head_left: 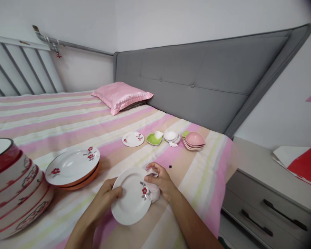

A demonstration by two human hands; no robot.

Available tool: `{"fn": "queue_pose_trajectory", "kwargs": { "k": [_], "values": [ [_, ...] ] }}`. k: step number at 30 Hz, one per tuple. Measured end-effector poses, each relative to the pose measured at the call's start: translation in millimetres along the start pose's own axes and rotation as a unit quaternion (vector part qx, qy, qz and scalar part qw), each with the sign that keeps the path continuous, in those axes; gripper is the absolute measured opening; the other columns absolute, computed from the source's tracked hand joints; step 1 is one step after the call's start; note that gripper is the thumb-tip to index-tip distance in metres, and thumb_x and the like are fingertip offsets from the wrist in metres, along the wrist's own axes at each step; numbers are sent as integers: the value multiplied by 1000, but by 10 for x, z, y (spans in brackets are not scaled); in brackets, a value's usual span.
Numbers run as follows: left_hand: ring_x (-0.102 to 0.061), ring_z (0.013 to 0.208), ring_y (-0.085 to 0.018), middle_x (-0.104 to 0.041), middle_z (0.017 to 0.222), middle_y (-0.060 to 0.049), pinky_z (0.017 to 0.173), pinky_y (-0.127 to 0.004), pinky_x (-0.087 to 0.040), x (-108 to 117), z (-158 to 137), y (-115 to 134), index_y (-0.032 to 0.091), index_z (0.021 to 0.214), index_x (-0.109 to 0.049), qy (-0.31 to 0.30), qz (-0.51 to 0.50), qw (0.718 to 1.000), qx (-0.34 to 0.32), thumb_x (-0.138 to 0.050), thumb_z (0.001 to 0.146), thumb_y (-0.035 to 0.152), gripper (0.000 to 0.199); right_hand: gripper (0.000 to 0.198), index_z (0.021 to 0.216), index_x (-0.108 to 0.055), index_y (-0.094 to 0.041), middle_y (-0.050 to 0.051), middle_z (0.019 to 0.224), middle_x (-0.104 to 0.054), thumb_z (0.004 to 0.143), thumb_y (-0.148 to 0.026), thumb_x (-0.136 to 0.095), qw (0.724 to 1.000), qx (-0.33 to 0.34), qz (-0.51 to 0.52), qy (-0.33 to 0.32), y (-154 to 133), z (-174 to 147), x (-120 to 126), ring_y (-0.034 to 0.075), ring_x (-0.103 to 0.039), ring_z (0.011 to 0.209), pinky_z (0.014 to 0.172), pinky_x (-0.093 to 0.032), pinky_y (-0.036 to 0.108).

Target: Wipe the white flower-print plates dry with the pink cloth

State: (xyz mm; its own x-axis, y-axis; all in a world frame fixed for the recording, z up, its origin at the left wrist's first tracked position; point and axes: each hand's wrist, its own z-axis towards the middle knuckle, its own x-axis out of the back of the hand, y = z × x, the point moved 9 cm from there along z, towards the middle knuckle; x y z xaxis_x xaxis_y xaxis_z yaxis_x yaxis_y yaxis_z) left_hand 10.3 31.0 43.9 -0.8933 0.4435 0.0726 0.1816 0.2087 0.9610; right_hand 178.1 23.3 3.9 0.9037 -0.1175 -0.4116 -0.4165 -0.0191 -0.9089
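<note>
Best to steady round white glossy plate with red-flower motif (131, 199) by its rim in left hand (110, 194), and work soft pale-pink cloth (154, 190) along the edge with right hand (162, 183), lightly, using 2 hands evenly. Gripping plate left, pinching bunched cloth right, against plate's right rim. Held above pink-striped fabric bedsheet (197, 193), probably clear of it; can't see underside. Looks shiny, with red bloom and grey leaves near right edge.

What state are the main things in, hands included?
Left hand: gripping held plate
Right hand: pinching cloth at held plate's edge
Held plate: floral side showing
Cloth: bunched
Red-rimmed bowls: stacked
Orange dishes: stacked
Pink dishes: nested
White dishes: stacked
Far plate: face up
Drawers: shut
</note>
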Motion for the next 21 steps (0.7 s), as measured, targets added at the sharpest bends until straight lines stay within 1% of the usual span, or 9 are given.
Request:
{"fn": "queue_pose_trajectory", "kwargs": {
  "k": [2, 4, 6, 8, 11, 14, 17, 19, 21],
  "values": [
    [-40, 44, -9, -49, 47, 4, 42, -20, -28, -4, 4, -1, 15, 52, -54, 5, -26, 1000, 1, -49, 52, 13, 5, 44, 86, -58, -19, -4, 75, -61, 49, -21, -83, 1000, 3, 9, 4, 4, 5, 9, 9, -55, 63, 60, -42, 20],
    [-49, 50, -12, -56, 52, 3, 46, -21, -35, -3, 7, 17, 15, 61, -60, 21, -73, 997, -3, -54, 56, 14, 7, 44, 85, -58, -20, -5, 73, -60, 50, -21, -83, 999, 5, 32, 18, 13, 14, 41, 9, -55, 61, 59, -43, 20],
    [-60, 64, -18, -65, 66, -1, 54, -23, -43, -9, 9, 48, 15, 82, -66, 41, -134, 990, -13, -61, 61, 20, 22, 45, 86, -57, -20, -5, 69, -60, 50, -21, -83, 996, -1, 71, 46, 40, 28, 101, 9, -55, 59, 59, -43, 21],
    [-63, 81, -22, -70, 85, -5, 64, -26, -47, -52, 12, 91, 17, 105, -63, 46, -182, 982, -29, -66, 63, 27, 43, 47, 87, -56, -21, -5, 65, -60, 49, -23, -84, 990, -8, 112, 81, 74, 46, 177, 11, -56, 58, 59, -44, 23],
    [-60, 101, -27, -66, 112, -10, 78, -30, -49, -177, 31, 160, 17, 121, -55, 27, -203, 977, -65, -72, 61, 28, 64, 49, 88, -55, -21, -5, 63, -61, 49, -25, -83, 982, -2, 142, 125, 94, 74, 276, 11, -56, 58, 60, -45, 24],
    [-53, 114, -29, -58, 127, -12, 88, -33, -46, -256, 74, 191, 17, 129, -48, 30, -181, 976, -115, -75, 61, 26, 73, 49, 88, -54, -21, -5, 64, -62, 49, -27, -83, 979, 7, 145, 145, 97, 93, 320, 12, -57, 60, 61, -46, 24],
    [-53, 115, -30, -56, 129, -14, 90, -35, -46, -261, 134, 170, 14, 131, -45, 49, -116, 980, -153, -75, 60, 24, 77, 49, 87, -53, -21, -6, 64, -62, 48, -27, -83, 978, 11, 144, 151, 100, 91, 328, 12, -57, 60, 61, -46, 25],
    [-54, 113, -30, -58, 126, -15, 88, -35, -47, -216, 160, 145, 12, 129, -46, 68, -71, 982, -164, -73, 63, 26, 73, 48, 86, -54, -21, -6, 64, -61, 48, -26, -83, 979, 13, 139, 150, 97, 84, 325, 12, -56, 60, 60, -45, 24],
    [-56, 109, -29, -60, 123, -14, 85, -34, -48, -168, 169, 122, 11, 125, -49, 75, -35, 984, -159, -69, 67, 30, 64, 48, 86, -54, -21, -5, 65, -62, 48, -25, -83, 980, 16, 133, 146, 94, 78, 317, 12, -57, 61, 61, -45, 24]
  ]
}}
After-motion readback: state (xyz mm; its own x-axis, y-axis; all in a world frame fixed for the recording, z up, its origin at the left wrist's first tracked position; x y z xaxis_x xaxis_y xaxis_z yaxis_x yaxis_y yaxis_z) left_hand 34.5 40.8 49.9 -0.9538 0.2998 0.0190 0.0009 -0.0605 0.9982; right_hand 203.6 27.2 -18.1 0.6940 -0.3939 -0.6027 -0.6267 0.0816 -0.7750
